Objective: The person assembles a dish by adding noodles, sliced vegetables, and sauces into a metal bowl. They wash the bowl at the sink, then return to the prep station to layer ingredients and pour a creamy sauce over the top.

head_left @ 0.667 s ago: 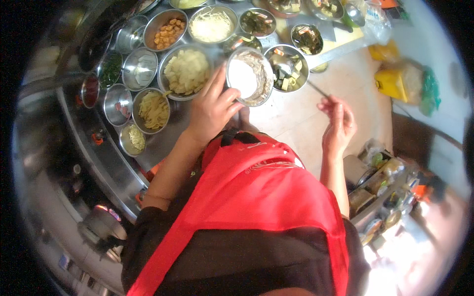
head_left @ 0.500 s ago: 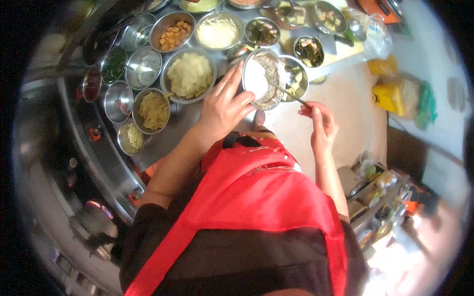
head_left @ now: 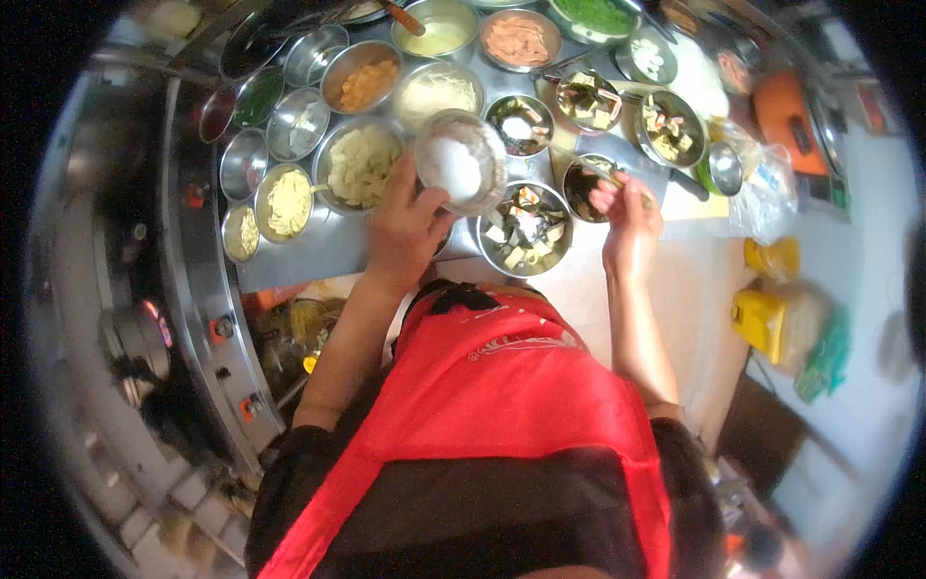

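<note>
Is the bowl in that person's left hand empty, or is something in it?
Not empty: a white substance shows inside the bowl held by the left hand, covering only part of it. Its depth cannot be told.

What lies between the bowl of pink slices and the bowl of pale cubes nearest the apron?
In the head view, a metal bowl holding dark food.
</note>
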`<action>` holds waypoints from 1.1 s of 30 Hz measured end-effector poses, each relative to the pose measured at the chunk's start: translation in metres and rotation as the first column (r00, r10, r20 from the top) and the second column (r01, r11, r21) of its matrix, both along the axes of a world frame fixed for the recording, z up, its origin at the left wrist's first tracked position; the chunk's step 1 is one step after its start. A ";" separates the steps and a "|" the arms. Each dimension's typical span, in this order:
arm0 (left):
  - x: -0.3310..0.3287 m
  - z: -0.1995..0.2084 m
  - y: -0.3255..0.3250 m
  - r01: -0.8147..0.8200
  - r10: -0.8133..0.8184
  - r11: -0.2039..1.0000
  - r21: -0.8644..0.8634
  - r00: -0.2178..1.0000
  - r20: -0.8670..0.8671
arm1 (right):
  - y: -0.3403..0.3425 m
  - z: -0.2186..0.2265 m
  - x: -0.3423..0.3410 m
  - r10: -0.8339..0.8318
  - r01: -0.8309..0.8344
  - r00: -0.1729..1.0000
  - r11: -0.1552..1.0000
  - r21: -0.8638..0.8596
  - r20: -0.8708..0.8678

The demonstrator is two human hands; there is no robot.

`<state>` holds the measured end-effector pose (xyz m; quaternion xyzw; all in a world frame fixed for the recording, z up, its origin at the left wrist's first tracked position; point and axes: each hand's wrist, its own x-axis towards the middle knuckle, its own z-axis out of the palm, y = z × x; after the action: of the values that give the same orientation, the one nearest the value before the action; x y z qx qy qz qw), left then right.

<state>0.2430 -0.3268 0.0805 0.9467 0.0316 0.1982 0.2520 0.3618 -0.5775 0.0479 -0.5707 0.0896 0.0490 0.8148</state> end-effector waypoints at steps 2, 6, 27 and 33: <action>-0.004 -0.002 -0.010 -0.096 0.097 0.995 0.030 0.995 -0.025 | -0.003 -0.010 0.018 0.158 -0.122 0.976 0.968 -0.218 0.153; -0.008 -0.001 -0.033 -0.110 0.108 0.991 -0.073 0.994 -0.032 | -0.015 0.012 0.028 0.273 -0.194 0.936 0.927 -0.320 0.224; 0.033 0.002 -0.110 0.054 -0.054 0.999 -0.007 0.998 0.016 | -0.137 0.003 0.019 0.095 -0.095 0.994 0.995 -0.011 -0.050; 0.029 -0.004 -0.108 0.036 -0.036 0.999 -0.020 0.999 0.006 | -0.141 0.012 0.011 0.196 -0.062 0.923 0.924 -0.377 0.330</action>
<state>0.2723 -0.4352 0.0764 0.9439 0.0158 0.1959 0.2652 0.3729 -0.7183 0.0595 -0.7139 -0.0929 -0.0196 0.6938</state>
